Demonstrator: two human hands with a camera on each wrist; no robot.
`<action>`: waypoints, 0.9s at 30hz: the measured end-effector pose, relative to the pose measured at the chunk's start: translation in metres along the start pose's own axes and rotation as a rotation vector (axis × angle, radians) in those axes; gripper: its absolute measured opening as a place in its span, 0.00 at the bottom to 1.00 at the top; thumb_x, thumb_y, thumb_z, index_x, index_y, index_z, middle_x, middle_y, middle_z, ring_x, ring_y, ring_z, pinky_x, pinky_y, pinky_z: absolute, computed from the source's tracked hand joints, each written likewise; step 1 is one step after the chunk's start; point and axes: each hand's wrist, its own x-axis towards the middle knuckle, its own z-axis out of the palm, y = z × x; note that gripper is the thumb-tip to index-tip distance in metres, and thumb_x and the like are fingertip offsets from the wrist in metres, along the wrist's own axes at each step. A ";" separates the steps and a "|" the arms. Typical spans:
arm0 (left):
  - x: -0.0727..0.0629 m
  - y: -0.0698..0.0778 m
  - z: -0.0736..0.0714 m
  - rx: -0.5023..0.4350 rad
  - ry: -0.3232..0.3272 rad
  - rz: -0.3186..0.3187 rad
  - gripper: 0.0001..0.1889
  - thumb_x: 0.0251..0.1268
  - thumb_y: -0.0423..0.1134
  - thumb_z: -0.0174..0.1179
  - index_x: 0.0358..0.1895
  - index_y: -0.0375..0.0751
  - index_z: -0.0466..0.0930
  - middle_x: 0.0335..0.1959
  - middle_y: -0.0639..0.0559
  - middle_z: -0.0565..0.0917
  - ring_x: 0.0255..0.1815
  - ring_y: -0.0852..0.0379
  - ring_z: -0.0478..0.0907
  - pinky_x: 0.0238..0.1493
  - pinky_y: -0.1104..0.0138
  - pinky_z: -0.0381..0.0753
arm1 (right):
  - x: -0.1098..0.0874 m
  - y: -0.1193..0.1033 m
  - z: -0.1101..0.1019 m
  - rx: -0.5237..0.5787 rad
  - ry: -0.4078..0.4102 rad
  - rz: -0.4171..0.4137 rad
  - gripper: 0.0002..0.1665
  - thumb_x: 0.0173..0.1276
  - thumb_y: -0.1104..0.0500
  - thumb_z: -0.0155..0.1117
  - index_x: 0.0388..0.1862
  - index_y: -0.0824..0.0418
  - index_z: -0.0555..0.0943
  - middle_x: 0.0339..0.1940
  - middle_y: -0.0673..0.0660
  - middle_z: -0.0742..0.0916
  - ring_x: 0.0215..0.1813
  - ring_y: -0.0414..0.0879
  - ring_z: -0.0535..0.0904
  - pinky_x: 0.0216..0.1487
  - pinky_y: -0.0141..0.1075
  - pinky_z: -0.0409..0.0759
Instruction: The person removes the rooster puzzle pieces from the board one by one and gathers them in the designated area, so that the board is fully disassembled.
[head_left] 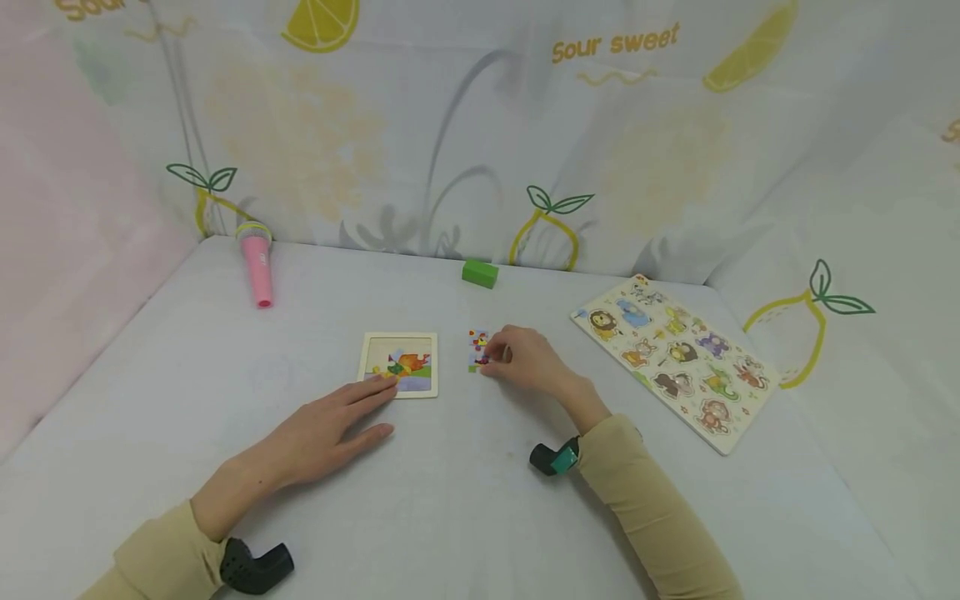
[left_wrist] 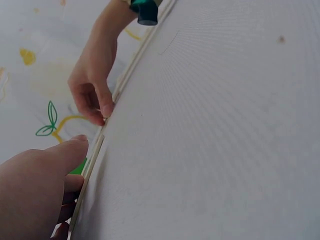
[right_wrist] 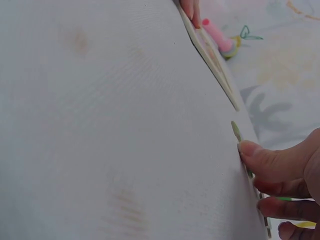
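A square wooden jigsaw tray (head_left: 435,367) lies left of centre, with picture pieces of orange, green and purple in its lower part. My left hand (head_left: 322,435) rests its straight fingers on the tray's lower left edge. Right of the tray lie joined jigsaw pieces (head_left: 475,342), partly covered by my right hand (head_left: 525,360). Thumb and fingers of that hand are curled at the pieces' right side and pinch there. In the right wrist view, the thumb (right_wrist: 265,155) touches a thin piece edge (right_wrist: 236,131). Which piece is pinched is partly hidden.
A green block (head_left: 480,273) sits behind the pieces. At the back left lies a pink toy microphone (head_left: 258,267). An animal puzzle board (head_left: 678,358) lies at an angle on the right. A lemon-print cloth (head_left: 450,125) hangs behind the white table.
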 end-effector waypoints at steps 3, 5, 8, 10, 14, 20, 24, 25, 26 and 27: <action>0.000 0.000 0.000 0.000 0.000 -0.001 0.32 0.72 0.58 0.56 0.74 0.49 0.68 0.76 0.54 0.66 0.76 0.47 0.64 0.70 0.47 0.69 | 0.000 0.000 0.000 -0.001 -0.001 0.000 0.11 0.63 0.56 0.75 0.41 0.58 0.87 0.34 0.49 0.83 0.33 0.42 0.75 0.37 0.32 0.74; 0.000 0.000 0.000 0.000 0.001 -0.002 0.32 0.72 0.58 0.56 0.74 0.49 0.68 0.76 0.54 0.66 0.76 0.47 0.63 0.70 0.47 0.69 | 0.000 0.000 0.000 -0.002 0.001 0.000 0.10 0.63 0.56 0.75 0.42 0.58 0.87 0.34 0.49 0.83 0.33 0.42 0.75 0.37 0.32 0.73; 0.000 0.000 0.000 0.000 0.004 -0.002 0.32 0.73 0.59 0.55 0.74 0.49 0.68 0.76 0.54 0.66 0.76 0.47 0.63 0.70 0.47 0.69 | 0.000 0.000 0.000 -0.006 0.004 -0.002 0.10 0.63 0.57 0.74 0.42 0.58 0.87 0.33 0.49 0.83 0.32 0.42 0.75 0.37 0.32 0.73; 0.000 0.000 0.000 0.001 0.006 -0.002 0.32 0.73 0.59 0.55 0.74 0.49 0.68 0.76 0.54 0.66 0.76 0.47 0.64 0.70 0.46 0.69 | 0.000 -0.001 0.000 -0.011 0.003 -0.003 0.10 0.63 0.57 0.74 0.42 0.58 0.87 0.33 0.49 0.83 0.32 0.41 0.74 0.36 0.32 0.72; -0.001 0.001 -0.001 0.003 0.004 0.000 0.32 0.73 0.58 0.55 0.74 0.49 0.68 0.76 0.53 0.66 0.76 0.46 0.64 0.70 0.46 0.69 | 0.000 -0.001 0.000 -0.016 -0.001 0.005 0.10 0.64 0.57 0.73 0.43 0.58 0.86 0.33 0.49 0.84 0.32 0.42 0.74 0.36 0.32 0.72; -0.001 0.000 -0.001 0.007 0.009 0.006 0.31 0.73 0.57 0.56 0.74 0.48 0.68 0.76 0.53 0.67 0.76 0.46 0.64 0.69 0.46 0.70 | 0.000 -0.002 0.001 -0.014 -0.008 0.022 0.10 0.65 0.57 0.73 0.43 0.58 0.86 0.34 0.49 0.84 0.32 0.42 0.74 0.37 0.32 0.73; -0.001 0.001 -0.001 0.007 0.017 0.016 0.31 0.73 0.57 0.56 0.73 0.47 0.69 0.75 0.52 0.67 0.75 0.45 0.65 0.68 0.45 0.70 | 0.001 -0.002 0.000 -0.024 -0.012 0.015 0.10 0.65 0.57 0.73 0.44 0.58 0.86 0.34 0.49 0.83 0.32 0.41 0.74 0.36 0.32 0.73; -0.001 0.001 -0.001 0.007 0.015 0.015 0.31 0.73 0.57 0.56 0.73 0.47 0.69 0.75 0.52 0.67 0.75 0.45 0.65 0.68 0.45 0.70 | 0.001 -0.001 0.000 -0.029 -0.013 0.012 0.11 0.65 0.57 0.73 0.44 0.58 0.86 0.34 0.49 0.83 0.32 0.41 0.74 0.36 0.32 0.73; -0.001 0.001 -0.001 0.006 0.014 0.013 0.31 0.73 0.57 0.56 0.74 0.48 0.69 0.76 0.52 0.67 0.75 0.45 0.65 0.68 0.45 0.70 | 0.001 -0.001 0.000 -0.030 -0.015 0.012 0.11 0.65 0.57 0.72 0.44 0.58 0.86 0.34 0.49 0.83 0.32 0.41 0.74 0.36 0.32 0.72; 0.000 0.001 -0.001 0.005 0.010 0.009 0.31 0.73 0.57 0.56 0.74 0.48 0.69 0.76 0.53 0.67 0.75 0.46 0.64 0.69 0.46 0.70 | 0.001 -0.001 0.000 -0.030 -0.017 0.012 0.11 0.65 0.57 0.72 0.44 0.59 0.86 0.34 0.49 0.83 0.32 0.41 0.74 0.37 0.32 0.72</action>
